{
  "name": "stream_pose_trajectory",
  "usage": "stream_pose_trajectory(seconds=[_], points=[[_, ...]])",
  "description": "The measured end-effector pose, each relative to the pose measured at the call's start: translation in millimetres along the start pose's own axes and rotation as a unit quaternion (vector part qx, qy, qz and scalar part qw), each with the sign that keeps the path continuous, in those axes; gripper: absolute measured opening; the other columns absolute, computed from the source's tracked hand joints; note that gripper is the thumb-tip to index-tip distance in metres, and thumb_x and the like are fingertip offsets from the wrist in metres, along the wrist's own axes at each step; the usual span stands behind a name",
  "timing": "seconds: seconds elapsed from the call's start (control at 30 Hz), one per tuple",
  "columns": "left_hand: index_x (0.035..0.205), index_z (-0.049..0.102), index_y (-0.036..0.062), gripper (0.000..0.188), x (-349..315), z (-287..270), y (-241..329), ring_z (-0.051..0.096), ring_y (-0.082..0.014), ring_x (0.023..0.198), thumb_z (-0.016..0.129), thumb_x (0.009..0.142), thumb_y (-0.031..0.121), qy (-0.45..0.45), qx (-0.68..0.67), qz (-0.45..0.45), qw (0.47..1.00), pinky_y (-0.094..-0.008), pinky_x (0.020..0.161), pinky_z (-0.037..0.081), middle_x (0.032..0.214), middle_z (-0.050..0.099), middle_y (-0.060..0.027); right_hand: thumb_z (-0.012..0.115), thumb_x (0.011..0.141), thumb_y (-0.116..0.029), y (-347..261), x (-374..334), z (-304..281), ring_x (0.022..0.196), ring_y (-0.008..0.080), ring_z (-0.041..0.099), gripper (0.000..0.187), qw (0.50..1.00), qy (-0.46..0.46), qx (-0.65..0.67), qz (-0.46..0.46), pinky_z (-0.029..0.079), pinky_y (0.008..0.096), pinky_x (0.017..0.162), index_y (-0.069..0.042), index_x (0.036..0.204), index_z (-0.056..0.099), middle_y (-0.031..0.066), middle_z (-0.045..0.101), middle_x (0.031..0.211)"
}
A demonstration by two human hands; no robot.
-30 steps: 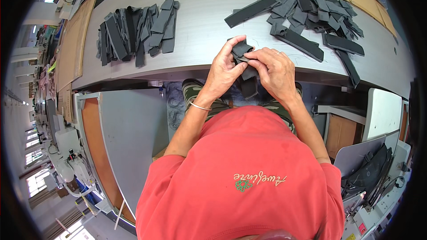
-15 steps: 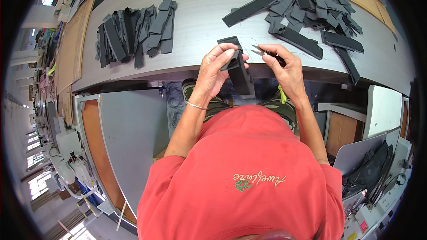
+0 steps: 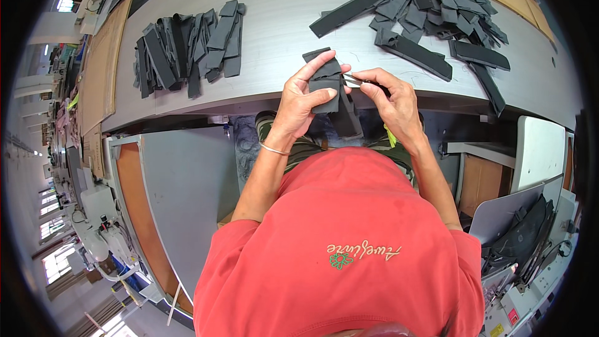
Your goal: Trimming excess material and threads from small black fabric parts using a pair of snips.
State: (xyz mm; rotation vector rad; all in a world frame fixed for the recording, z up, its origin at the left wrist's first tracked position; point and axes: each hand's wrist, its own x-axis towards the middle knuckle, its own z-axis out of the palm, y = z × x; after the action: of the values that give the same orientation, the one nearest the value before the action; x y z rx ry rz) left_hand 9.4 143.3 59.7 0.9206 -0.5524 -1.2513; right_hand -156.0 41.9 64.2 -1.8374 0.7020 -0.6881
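Observation:
My left hand point(image 3: 301, 98) is closed on a dark grey fabric strip point(image 3: 342, 115), its thumb pressing a folded flap flat. The strip's lower end hangs past the table edge, above my lap. In my right hand point(image 3: 395, 101) is a pair of thread snips point(image 3: 355, 80), the blades pointing left and meeting the strip's right edge. Whether the blades are around a thread cannot be made out. My fingers cover most of the snips' handle.
A row of grey fabric strips point(image 3: 163, 56) lies on the left of the pale table point(image 3: 274, 31). A larger loose heap of strips point(image 3: 430, 6) is at the far right, several nearer me. Brown cardboard point(image 3: 508, 0) lies beyond it. A grey panel point(image 3: 187, 175) stands below the table at left.
My left thumb has turned the folded flap down flat against the strip. The snips have moved left and slightly down, from just apart to the strip's edge.

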Motion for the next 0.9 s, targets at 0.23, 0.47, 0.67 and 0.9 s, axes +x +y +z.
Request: stream_pose_trajectory(seconds=[0.23, 0.47, 0.67, 0.9], points=[[0.136, 0.043, -0.0003, 0.063, 0.2, 0.6, -1.1, 0.066, -0.0240, 0.097, 0.061, 0.076, -0.008, 0.009, 0.050, -0.002, 0.999, -0.0352, 0.087, 0.055, 0.121, 0.060, -0.0195, 0.063, 0.084, -0.010, -6.4, 0.1, 1.4, 0.078, 0.0225, 0.066, 0.016, 0.998, 0.014, -0.053, -0.028, 0.049, 0.0305, 0.068, -0.007, 0.099, 0.068, 0.0064, 0.070, 0.090], [0.132, 0.048, -0.0004, 0.059, 0.5, 3.7, -0.9, 0.067, -0.0220, 0.095, 0.056, 0.075, -0.012, 0.009, 0.083, -0.007, 0.996, -0.0316, 0.087, 0.054, 0.119, 0.061, -0.0169, 0.067, 0.081, -0.014, -4.5, 2.2, 1.9, 0.071, 0.0227, 0.062, 0.013, 0.969, 0.050, -0.203, -0.132, 0.045, 0.0351, 0.064, -0.013, 0.094, 0.070, 0.0038, 0.063, 0.074], [0.132, 0.049, -0.0005, 0.058, -0.5, 3.2, -1.8, 0.067, -0.0219, 0.095, 0.056, 0.075, -0.012, 0.005, 0.076, -0.017, 0.997, -0.0315, 0.087, 0.054, 0.117, 0.062, -0.0164, 0.068, 0.080, -0.016, -6.9, 1.5, 0.2, 0.071, 0.0220, 0.060, 0.014, 0.963, 0.040, -0.227, -0.139, 0.043, 0.0348, 0.063, -0.015, 0.094, 0.071, 0.0028, 0.062, 0.073], [0.131, 0.050, -0.0003, 0.058, -0.7, 2.5, -1.5, 0.067, -0.0223, 0.096, 0.056, 0.075, -0.012, 0.006, 0.070, -0.014, 0.997, -0.0320, 0.087, 0.054, 0.117, 0.063, -0.0160, 0.066, 0.082, -0.016, -8.5, 0.2, -3.4, 0.071, 0.0220, 0.060, 0.012, 0.958, 0.043, -0.246, -0.144, 0.043, 0.0346, 0.063, -0.015, 0.093, 0.071, 0.0025, 0.061, 0.072]])
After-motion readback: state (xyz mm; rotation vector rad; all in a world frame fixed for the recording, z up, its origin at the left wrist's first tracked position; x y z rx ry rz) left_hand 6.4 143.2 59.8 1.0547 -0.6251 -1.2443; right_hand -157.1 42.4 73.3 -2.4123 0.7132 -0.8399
